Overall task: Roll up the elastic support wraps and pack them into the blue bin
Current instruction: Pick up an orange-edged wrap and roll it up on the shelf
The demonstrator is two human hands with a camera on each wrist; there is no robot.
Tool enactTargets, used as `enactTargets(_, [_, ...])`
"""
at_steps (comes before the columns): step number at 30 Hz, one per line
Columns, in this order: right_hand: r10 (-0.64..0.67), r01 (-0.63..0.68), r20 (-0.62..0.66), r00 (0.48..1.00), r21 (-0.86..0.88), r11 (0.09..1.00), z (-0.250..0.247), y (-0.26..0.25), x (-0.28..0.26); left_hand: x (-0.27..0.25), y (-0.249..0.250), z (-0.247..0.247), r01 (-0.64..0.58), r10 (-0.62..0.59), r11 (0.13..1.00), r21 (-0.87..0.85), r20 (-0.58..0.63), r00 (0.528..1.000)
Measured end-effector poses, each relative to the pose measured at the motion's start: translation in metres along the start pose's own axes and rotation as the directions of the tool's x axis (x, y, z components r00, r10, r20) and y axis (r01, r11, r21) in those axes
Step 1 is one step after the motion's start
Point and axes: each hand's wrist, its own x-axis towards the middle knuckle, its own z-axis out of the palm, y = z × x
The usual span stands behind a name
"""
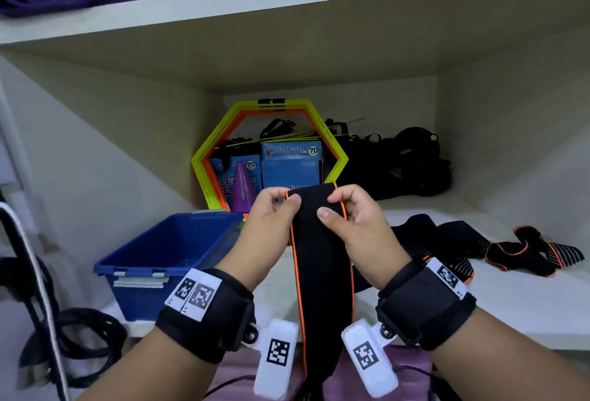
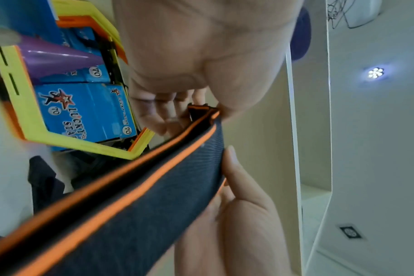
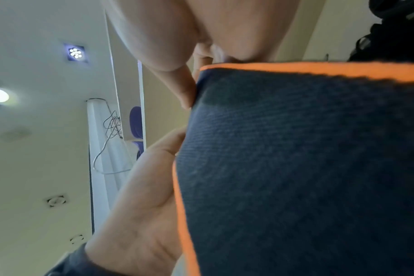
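Note:
A long black elastic wrap with orange edges (image 1: pixel 322 260) hangs down in front of me from its top end, which both hands hold above the shelf. My left hand (image 1: pixel 274 214) pinches the top left corner with thumb on the front. My right hand (image 1: pixel 349 218) pinches the top right edge the same way. The band (image 2: pixel 135 196) runs across the left wrist view and its dark fabric (image 3: pixel 296 168) fills the right wrist view. The blue bin (image 1: pixel 153 265) stands on the shelf to my left; its inside looks empty where visible.
More black and orange wraps (image 1: pixel 479 247) lie loose on the white shelf (image 1: pixel 526 301) to the right. At the back stand yellow-orange hexagon frames (image 1: pixel 204 164), blue boxes (image 1: pixel 290 164), a purple cone (image 1: pixel 242 190) and black gear (image 1: pixel 412 164). Dark cables (image 1: pixel 64 337) hang at the left.

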Motion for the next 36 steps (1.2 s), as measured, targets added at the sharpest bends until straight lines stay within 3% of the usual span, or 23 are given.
enactTargets(5, [-0.038,0.036,-0.006,0.999,-0.173,0.984,0.007,-0.009,-0.002,-0.013,0.004,0.009,-0.019,0.023,0.997,-0.077,0.048,0.999])
enactTargets(9, [0.054,-0.054,0.005,0.999,-0.036,0.998,0.01,-0.028,0.0,-0.017,0.024,0.008,-0.102,0.115,0.987,-0.127,0.096,0.989])
enactTargets(12, [0.096,-0.102,0.051,0.994,0.119,0.988,0.01,-0.052,0.006,-0.021,0.041,0.006,-0.169,0.18,0.974,-0.152,0.067,0.981])
enactTargets(14, [0.089,-0.094,0.052,0.995,0.111,0.989,0.01,-0.063,0.012,-0.02,0.047,0.005,-0.205,0.215,0.963,-0.172,0.036,0.976])
enactTargets(17, [0.127,-0.129,0.054,0.99,0.021,0.991,0.011,-0.063,0.028,-0.005,0.045,0.003,-0.223,0.225,0.969,-0.102,0.006,0.974])
enactTargets(20, [0.241,-0.237,0.029,0.97,-0.099,0.966,0.011,-0.038,0.051,0.019,0.025,-0.001,-0.11,0.11,0.994,-0.014,-0.01,0.994])
enactTargets(22, [0.274,-0.271,-0.01,0.962,-0.184,0.945,0.011,-0.018,0.068,0.035,0.012,-0.006,-0.099,0.102,0.987,0.13,-0.021,0.995])
enactTargets(26, [-0.048,0.008,-0.073,0.996,-0.474,0.88,0.017,-0.022,0.104,0.074,0.023,-0.015,-0.273,0.308,0.898,0.346,-0.049,0.95])
enactTargets(29, [-0.307,0.211,-0.079,0.949,-0.566,0.797,0.022,-0.054,0.125,0.093,0.06,-0.024,-0.402,0.461,0.828,0.391,-0.066,0.885])
enactTargets(32, [-0.303,0.181,-0.132,0.944,-0.56,0.809,0.023,-0.056,0.129,0.092,0.072,-0.032,-0.438,0.491,0.829,0.348,-0.075,0.868])
enactTargets(36, [-0.093,-0.002,-0.121,0.988,-0.62,0.785,0.021,-0.012,0.097,0.076,0.017,-0.046,-0.329,0.347,0.835,0.442,0.042,0.937])
